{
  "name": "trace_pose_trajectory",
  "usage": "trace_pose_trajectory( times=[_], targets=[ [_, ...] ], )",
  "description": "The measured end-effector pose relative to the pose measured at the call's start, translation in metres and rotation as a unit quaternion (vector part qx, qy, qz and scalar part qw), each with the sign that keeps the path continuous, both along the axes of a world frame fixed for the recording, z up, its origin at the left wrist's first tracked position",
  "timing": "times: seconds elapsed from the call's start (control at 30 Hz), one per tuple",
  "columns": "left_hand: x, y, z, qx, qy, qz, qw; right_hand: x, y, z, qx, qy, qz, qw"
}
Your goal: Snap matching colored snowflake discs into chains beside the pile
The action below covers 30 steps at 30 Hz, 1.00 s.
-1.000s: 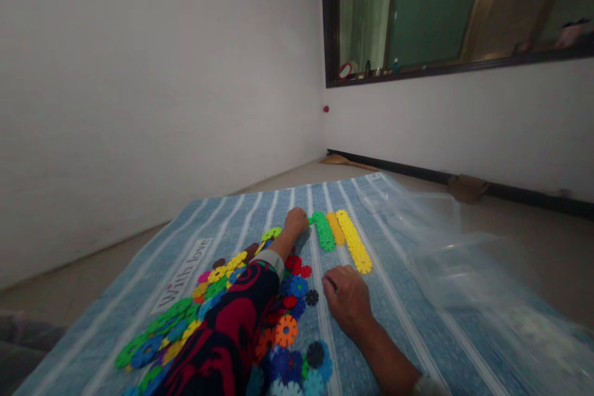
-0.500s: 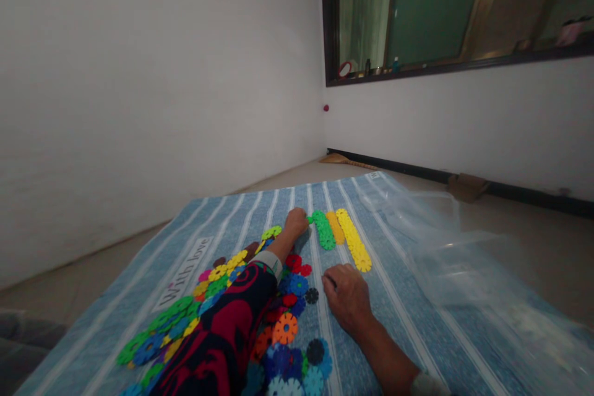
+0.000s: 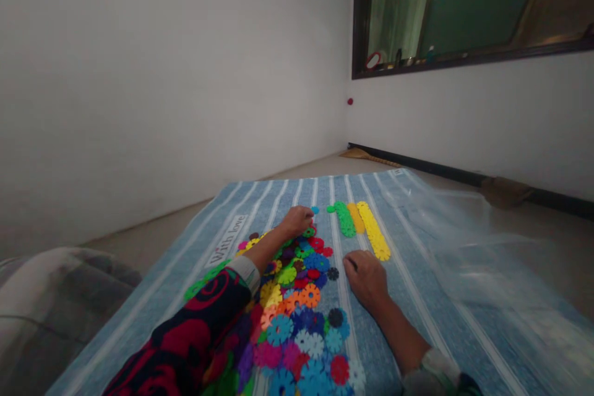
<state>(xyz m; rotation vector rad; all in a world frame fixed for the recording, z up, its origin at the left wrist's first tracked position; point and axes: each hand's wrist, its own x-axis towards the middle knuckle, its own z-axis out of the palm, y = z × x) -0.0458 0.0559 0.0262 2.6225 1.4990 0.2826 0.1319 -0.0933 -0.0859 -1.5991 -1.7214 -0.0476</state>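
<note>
on the striped cloth [image 3: 160, 297], your left hand [image 3: 297, 221] stretches over the pile [image 3: 301, 297] of discs, its fingers bent together; a blue disc [image 3: 315, 210] sits right by their tips at two o'clock, but i cannot tell whether they pinch it. further on, at three o'clock, lie the green row [image 3: 346, 221], orange row [image 3: 357, 219] and yellow row [image 3: 374, 232], side by side. your right hand [image 3: 367, 275] has its fingers curled in together, the yellow row at twelve o'clock from it and the pile at nine. clear boxes [image 3: 492, 263] stand at that hand's three o'clock.
</note>
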Motion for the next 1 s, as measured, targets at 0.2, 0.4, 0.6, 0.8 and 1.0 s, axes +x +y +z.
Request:
trace_pose_trajectory(
  times=[0.2,0.4,0.6,0.8,1.0],
  targets=[
    [-0.063,-0.06,0.011,-0.039,0.044,-0.039,0.997,0.005,-0.004,0.004,-0.02,0.005,0.008,1.0],
    [-0.112,-0.108,0.013,-0.026,0.057,-0.028,0.998,0.006,-0.01,0.011,-0.046,0.015,-0.004,0.999],
    [-0.136,-0.139,0.011,0.006,0.019,0.008,1.0,0.009,-0.01,0.01,-0.049,0.016,0.002,0.999],
    [-0.132,-0.166,-0.003,-0.005,0.012,-0.009,1.0,0.013,-0.009,0.01,-0.056,0.006,-0.005,0.998],
    [-0.129,-0.193,-0.015,-0.001,-0.026,-0.014,1.0,0.014,-0.009,0.012,-0.065,-0.026,-0.009,0.997]
  ],
)
